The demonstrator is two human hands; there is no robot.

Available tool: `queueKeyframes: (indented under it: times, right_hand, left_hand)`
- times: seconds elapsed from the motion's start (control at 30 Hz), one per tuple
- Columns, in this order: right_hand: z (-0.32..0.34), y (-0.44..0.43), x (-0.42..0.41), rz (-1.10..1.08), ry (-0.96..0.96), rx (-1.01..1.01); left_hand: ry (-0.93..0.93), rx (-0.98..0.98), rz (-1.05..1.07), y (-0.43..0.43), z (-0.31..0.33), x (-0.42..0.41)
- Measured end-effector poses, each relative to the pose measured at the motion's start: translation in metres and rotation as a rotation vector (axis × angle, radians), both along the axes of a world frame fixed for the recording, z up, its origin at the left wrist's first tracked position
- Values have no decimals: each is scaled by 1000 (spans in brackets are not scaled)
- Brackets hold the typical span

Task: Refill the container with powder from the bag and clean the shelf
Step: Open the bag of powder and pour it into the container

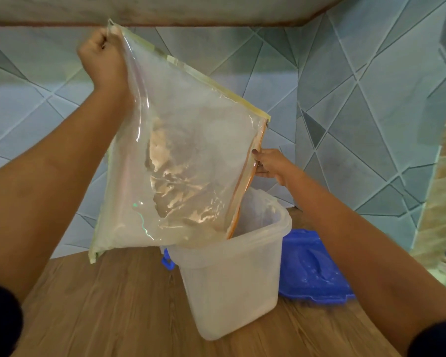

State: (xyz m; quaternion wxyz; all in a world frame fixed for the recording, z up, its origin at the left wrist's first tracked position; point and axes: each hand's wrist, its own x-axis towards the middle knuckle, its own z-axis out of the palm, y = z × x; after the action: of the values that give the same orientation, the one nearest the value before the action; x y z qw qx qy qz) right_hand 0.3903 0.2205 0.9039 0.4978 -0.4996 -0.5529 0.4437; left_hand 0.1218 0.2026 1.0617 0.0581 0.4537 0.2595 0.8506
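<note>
A large clear plastic bag (180,155) with an orange zip edge hangs tilted over a translucent white container (232,274) on the wooden shelf (113,305). Its lower open corner dips into the container's mouth. Pale powder clings inside the bag and lies in the container. My left hand (103,60) is fisted on the bag's top corner, held high. My right hand (271,163) pinches the orange zip edge just above the container's rim.
A blue lid (312,269), dusted with powder, lies on the shelf to the right of the container. A blue latch (168,262) shows on the container's left side. Tiled walls stand behind and to the right, and a shelf underside runs overhead.
</note>
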Motion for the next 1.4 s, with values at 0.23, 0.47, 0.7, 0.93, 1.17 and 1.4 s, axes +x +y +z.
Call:
queueKeyframes:
  times: [0.23,0.47,0.7,0.93,1.17,1.4]
  right_hand:
    - [-13,-2,-5,-80,20,-40]
    - [-1,4,-4,-411,-120,106]
    - [62,-8,-48,-477,-233,484]
    - [109,-23,-98,-139,-91,613]
    - [118,-7,-94,-219,-73,687]
    - [107,7,-76,-275,-96,641]
  left_hand:
    - [16,-48,-101,-3,-2,19]
    - [120,-105,-85,3,-8,38]
    - [214,-156,-101,3,-14,49]
    - [313,-267,-184,1,-16,53]
    - [530,-391,-122,-9,-21,44]
    - [701,-674,36,-28,-60,13]
